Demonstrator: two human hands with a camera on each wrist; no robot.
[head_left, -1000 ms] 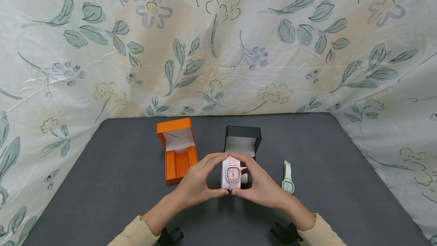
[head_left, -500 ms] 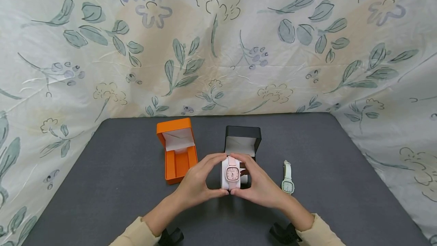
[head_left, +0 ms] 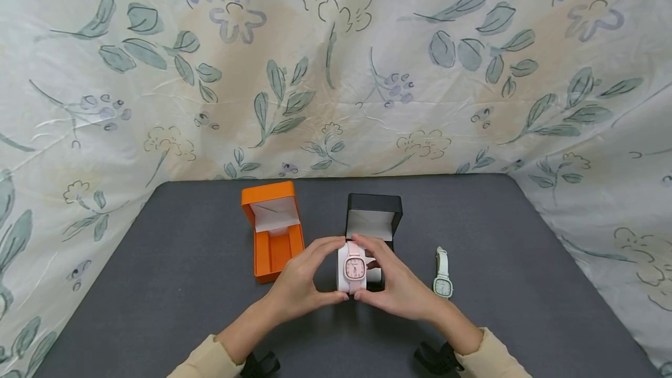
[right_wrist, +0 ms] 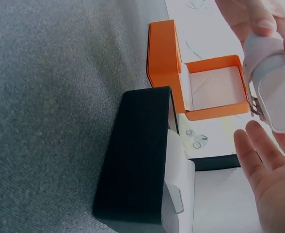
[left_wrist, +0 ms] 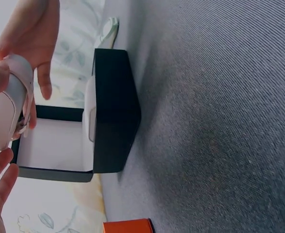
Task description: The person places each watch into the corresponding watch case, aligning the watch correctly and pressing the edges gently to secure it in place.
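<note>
Both the left hand [head_left: 296, 282] and the right hand [head_left: 403, 282] pinch a pink wristwatch [head_left: 355, 269], strapped around a white cushion [head_left: 342, 267], between forefinger and thumb, the forefingers at its upper end and the thumbs at its lower end. Its square, rounded dial faces up toward the person, who wears cream sleeves [head_left: 210, 359] and a black device [head_left: 438, 359] at each wrist. Watch and cushion are raised off the grey-covered bench [head_left: 184, 261]; whether they are directly over the open black watch box [head_left: 374, 202] or just in front of it cannot be told. A white insert [right_wrist: 181, 170] shows inside that box's base, and other fingers of the right hand extend beside the watch. To the left stands an open orange watch box [head_left: 269, 192], white lining inside its raised lid, while a pale green wristwatch [head_left: 443, 286] lies to the right, near the right wrist. Behind, a floral fabric backdrop [head_left: 336, 115] rises past the bench's far edge
</note>
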